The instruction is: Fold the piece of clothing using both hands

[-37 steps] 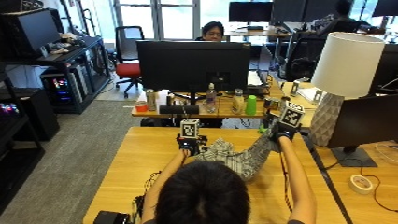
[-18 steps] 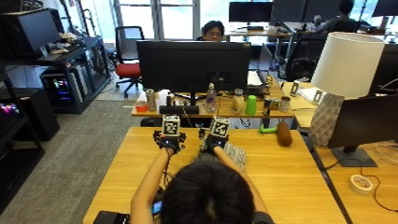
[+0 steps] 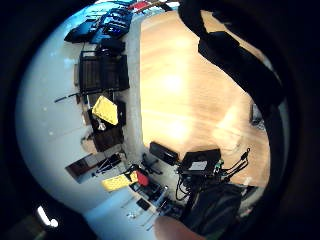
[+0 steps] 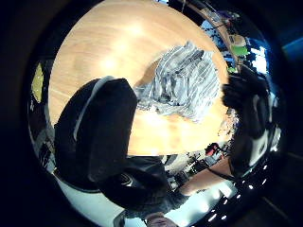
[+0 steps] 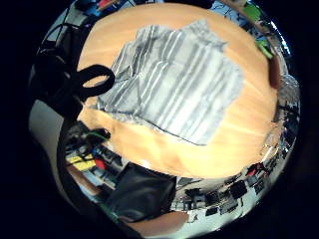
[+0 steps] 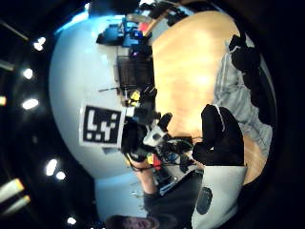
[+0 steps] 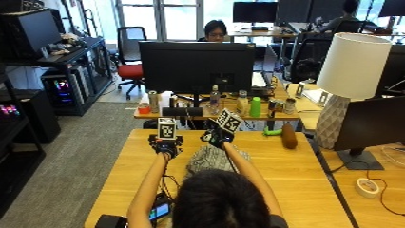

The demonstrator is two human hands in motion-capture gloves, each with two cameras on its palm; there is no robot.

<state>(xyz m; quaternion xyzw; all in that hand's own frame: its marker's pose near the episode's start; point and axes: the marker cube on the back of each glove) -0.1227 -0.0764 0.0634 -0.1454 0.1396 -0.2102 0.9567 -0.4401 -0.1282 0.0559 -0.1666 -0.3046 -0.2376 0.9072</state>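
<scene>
1. Grey-and-white striped fabric garment (image 7: 212, 159) lies on the light wooden worktop (image 7: 297, 175), just past the person's head, roughly mid-width of the surface. It looks bunched in the outside view; the right little-finger-side palm view shows it (image 5: 174, 87) spread as a rough rectangle with one rumpled edge.
2. Left hand (image 7: 166, 144) in a black glove is raised over the worktop at about 10 o'clock from the garment, apart from it. Whether its fingers are curled or straight, I cannot tell.
3. Right hand (image 7: 216, 137) in a black glove is up at 12 o'clock of the garment, over its far edge. Contact with the cloth cannot be confirmed. In the right thumb-side palm view a gloved finger (image 6: 221, 133) sticks out with nothing pinched; the other fingers are not readable, so the hand's state cannot be told.
4. The two hands sit side by side with a gap between them.
5. Open room: bare wood runs at 9 o'clock of the garment to the worktop's left edge, and at 3 o'clock toward the right edge.
6. Far edge: a brown oblong object (image 7: 288, 136) and a small green item (image 7: 272, 132) lie at about 2 o'clock, well apart from the garment.
7. Near the right edge stands a dark monitor stand base (image 7: 361, 161).
</scene>
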